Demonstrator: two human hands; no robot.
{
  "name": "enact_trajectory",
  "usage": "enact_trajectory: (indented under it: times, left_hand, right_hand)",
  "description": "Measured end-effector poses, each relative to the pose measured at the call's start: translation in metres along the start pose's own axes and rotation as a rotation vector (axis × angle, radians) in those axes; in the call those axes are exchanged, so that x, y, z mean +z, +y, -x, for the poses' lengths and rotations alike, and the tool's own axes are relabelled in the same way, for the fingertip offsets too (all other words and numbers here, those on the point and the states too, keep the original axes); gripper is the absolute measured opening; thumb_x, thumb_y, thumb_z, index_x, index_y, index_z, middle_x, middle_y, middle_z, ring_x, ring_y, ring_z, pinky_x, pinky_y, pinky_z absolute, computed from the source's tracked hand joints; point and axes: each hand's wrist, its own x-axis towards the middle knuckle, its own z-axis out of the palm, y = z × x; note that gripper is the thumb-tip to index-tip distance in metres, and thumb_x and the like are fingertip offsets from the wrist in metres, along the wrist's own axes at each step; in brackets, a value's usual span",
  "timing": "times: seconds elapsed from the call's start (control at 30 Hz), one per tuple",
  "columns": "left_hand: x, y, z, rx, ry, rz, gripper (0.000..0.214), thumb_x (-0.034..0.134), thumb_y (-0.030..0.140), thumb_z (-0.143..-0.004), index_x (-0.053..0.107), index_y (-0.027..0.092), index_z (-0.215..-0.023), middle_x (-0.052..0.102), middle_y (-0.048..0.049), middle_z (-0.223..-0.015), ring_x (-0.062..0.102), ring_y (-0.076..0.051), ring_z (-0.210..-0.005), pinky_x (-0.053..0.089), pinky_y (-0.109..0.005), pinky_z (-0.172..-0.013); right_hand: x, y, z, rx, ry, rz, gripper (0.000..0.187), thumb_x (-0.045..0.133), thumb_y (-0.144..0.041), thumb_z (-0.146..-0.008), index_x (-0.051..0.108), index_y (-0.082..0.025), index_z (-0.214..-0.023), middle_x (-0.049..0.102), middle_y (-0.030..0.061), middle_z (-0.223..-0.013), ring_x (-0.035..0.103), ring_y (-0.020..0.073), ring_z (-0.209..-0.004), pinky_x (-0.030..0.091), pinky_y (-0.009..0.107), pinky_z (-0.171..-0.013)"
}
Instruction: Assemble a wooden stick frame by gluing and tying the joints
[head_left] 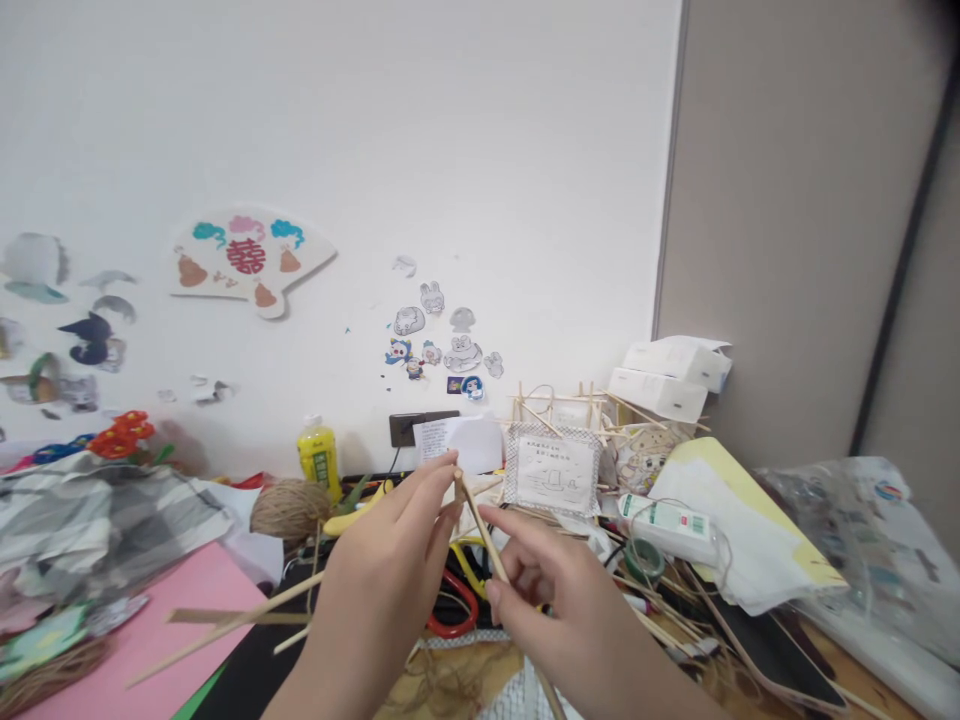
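My left hand (382, 590) pinches the top end of a thin wooden stick (480, 535) between thumb and fingertips, just above the cluttered desk. My right hand (562, 610) grips the same stick lower down, fingers curled round it. The stick slants from upper left to lower right between the two hands. Longer wooden sticks (225, 625) run out to the left under my left wrist, across a pink sheet (172, 610). Red-handled scissors (454, 610) lie on the desk behind the hands.
A ball of twine (289, 508) and a yellow bottle (318, 455) stand at the back left. A stick frame (559, 410), a printed paper (551, 470), white boxes (667, 380), a glue tube box (667, 525) and plastic bags (862, 550) crowd the right. Striped cloth (97, 520) lies left.
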Motion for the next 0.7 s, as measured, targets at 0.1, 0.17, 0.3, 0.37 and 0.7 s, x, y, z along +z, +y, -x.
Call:
enact_trajectory:
  times: [0.1, 0.17, 0.3, 0.37, 0.7]
  left_hand:
    - [-0.002, 0.002, -0.001, 0.006, 0.021, 0.027, 0.023, 0.042, 0.018, -0.088, 0.049, 0.018, -0.110, 0.059, -0.0095, -0.121, 0.059, -0.019, -0.106, 0.050, -0.028, -0.084]
    - [-0.004, 0.004, -0.003, -0.006, 0.022, 0.034, 0.020, 0.043, 0.018, -0.088, 0.050, 0.018, -0.106, 0.058, -0.0097, -0.118, 0.060, -0.019, -0.102, 0.051, -0.028, -0.079]
    - [-0.007, 0.008, -0.006, -0.019, 0.022, 0.026, 0.016, 0.041, 0.015, -0.088, 0.051, 0.017, -0.100, 0.057, -0.0086, -0.103, 0.062, -0.017, -0.084, 0.051, -0.026, -0.065]
    - [-0.006, 0.009, -0.007, -0.007, 0.026, 0.031, 0.016, 0.041, 0.013, -0.088, 0.050, 0.017, -0.099, 0.056, -0.0076, -0.097, 0.061, -0.017, -0.080, 0.050, -0.025, -0.063]
    - [-0.005, 0.011, -0.005, 0.012, 0.011, 0.047, 0.017, 0.041, 0.012, -0.087, 0.051, 0.014, -0.101, 0.054, -0.0064, -0.092, 0.060, -0.016, -0.074, 0.049, -0.025, -0.061]
  right_hand:
    - [0.000, 0.001, 0.000, -0.024, 0.005, 0.050, 0.044, 0.050, -0.017, -0.077, 0.056, -0.023, -0.120, 0.049, -0.0048, -0.065, 0.047, 0.0106, -0.056, 0.041, 0.025, -0.059]
    - [0.000, 0.002, 0.000, -0.038, 0.017, 0.088, 0.044, 0.050, -0.016, -0.077, 0.056, -0.022, -0.120, 0.050, -0.0046, -0.064, 0.047, 0.0107, -0.055, 0.041, 0.025, -0.060]
    - [0.001, 0.003, 0.000, -0.084, 0.035, 0.174, 0.044, 0.048, -0.015, -0.078, 0.056, -0.020, -0.121, 0.050, -0.0044, -0.062, 0.047, 0.0113, -0.055, 0.041, 0.026, -0.060]
    - [0.001, 0.003, 0.001, -0.108, 0.037, 0.204, 0.044, 0.048, -0.015, -0.078, 0.056, -0.021, -0.120, 0.049, -0.0047, -0.062, 0.047, 0.0116, -0.055, 0.041, 0.026, -0.060]
    - [-0.001, -0.001, 0.003, -0.142, 0.016, 0.270, 0.043, 0.046, -0.014, -0.078, 0.056, -0.019, -0.120, 0.047, -0.0052, -0.059, 0.046, 0.0115, -0.053, 0.040, 0.026, -0.058]
